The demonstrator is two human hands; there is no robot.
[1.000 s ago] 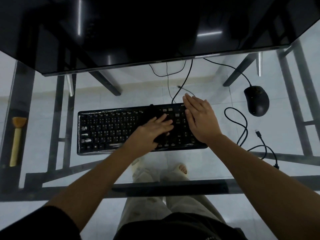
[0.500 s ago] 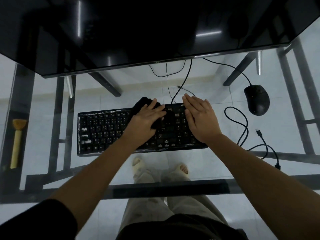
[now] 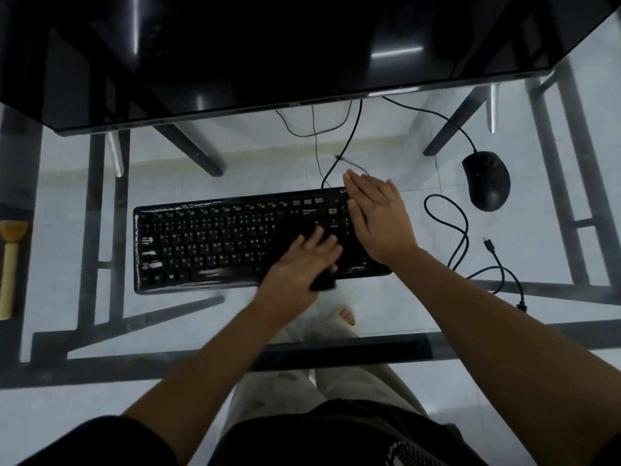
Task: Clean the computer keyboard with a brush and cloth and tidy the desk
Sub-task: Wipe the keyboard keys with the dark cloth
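Keyboard (image 3: pixel 215 243) sits mid-table (image 3: pixel 420 307), with open glass in front of it and to its left. Monitor (image 3: pixel 268 45) looms close behind. Mouse (image 3: pixel 487 183) and a looped cable (image 3: pixel 462 237) crowd the right, and the brush (image 3: pixel 10 264) lies at the far left edge. Left hand (image 3: pixel 299 264), blurred, fingers spread, presses the black cloth (image 3: pixel 323 284) on the keys' right half. Right hand (image 3: pixel 379 216) lies flat, fingers straight, on the keyboard's right end

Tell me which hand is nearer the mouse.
Right. The right hand lies flat on the keyboard's right end, left of the mouse; the left hand presses the cloth nearer mid-keyboard, farther off.
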